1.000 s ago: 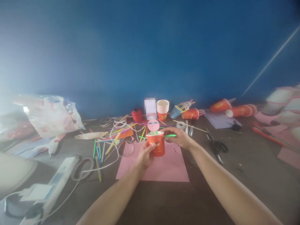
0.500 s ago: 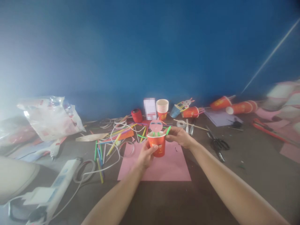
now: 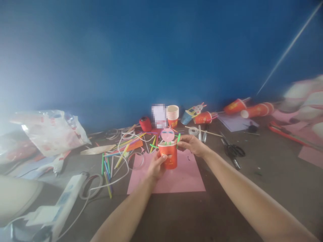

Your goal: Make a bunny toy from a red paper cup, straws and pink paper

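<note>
My left hand (image 3: 156, 165) is wrapped round the left side of a red paper cup (image 3: 172, 162), held upright over a pink sheet of paper (image 3: 188, 179). A round pink paper face (image 3: 167, 135) with ears and blue eye marks sticks up out of the cup's mouth. Green pieces show below the face, and a green arm-like piece (image 3: 153, 146) juts out on the left. At the cup's right rim, the fingers of my right hand (image 3: 190, 144) are pinched on another green straw piece (image 3: 179, 138), which points upward.
Coloured straws (image 3: 123, 155) and a white cable lie left, near a power strip (image 3: 67, 198) and glue gun (image 3: 56, 164). Stacked cups (image 3: 173, 116) stand behind. Black scissors (image 3: 234, 150) lie right; finished-looking cup figures (image 3: 203, 117) and a plastic bag (image 3: 54, 129) sit farther back.
The pink face stands slightly higher, with its ears now showing above the cup. The right green piece is more upright, and my right hand has shifted a little left. The view has tilted slightly.
</note>
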`<state>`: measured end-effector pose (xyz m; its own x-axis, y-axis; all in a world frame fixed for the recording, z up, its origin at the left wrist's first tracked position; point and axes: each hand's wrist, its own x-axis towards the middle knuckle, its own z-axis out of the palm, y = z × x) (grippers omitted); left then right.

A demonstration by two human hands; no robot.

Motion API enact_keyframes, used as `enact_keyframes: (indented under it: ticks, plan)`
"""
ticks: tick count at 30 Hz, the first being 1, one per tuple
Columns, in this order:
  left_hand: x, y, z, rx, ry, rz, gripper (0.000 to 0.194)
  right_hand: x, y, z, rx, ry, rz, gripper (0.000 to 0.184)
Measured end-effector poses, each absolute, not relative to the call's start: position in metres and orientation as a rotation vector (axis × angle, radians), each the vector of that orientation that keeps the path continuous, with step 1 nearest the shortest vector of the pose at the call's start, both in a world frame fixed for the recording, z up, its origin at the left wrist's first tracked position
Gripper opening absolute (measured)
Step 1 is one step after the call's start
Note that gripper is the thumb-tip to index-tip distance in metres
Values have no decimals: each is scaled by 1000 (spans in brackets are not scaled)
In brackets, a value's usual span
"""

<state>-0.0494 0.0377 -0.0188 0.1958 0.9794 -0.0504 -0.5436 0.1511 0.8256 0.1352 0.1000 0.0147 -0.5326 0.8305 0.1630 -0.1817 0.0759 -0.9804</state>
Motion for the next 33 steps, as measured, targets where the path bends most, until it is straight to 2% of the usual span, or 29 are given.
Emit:
enact_keyframes:
  ticks: [4,11,14,19,23,33]
  plan:
    - [-48,40,-15,795,726,1329,36,129,96,17,-659,-1405,1645,34]
    - [-46,43,-17,952,850,1455,46,115,92,12,-844,-1358,1536,23]
    - [-45,43,-21,1007,937,1469,48,113,90,9,-947,-1407,1388,20]
    - [-45,45,-22,1049,1012,1425,39,114,83,11,-1027,-1616,952,13]
    - [-46,46,-20,1091,1008,1425,38,115,79,14,-1063,-1701,828,21]
    - [-45,44,-23,1259,1141,1399,62,116,79,19,-1127,-1691,727,30]
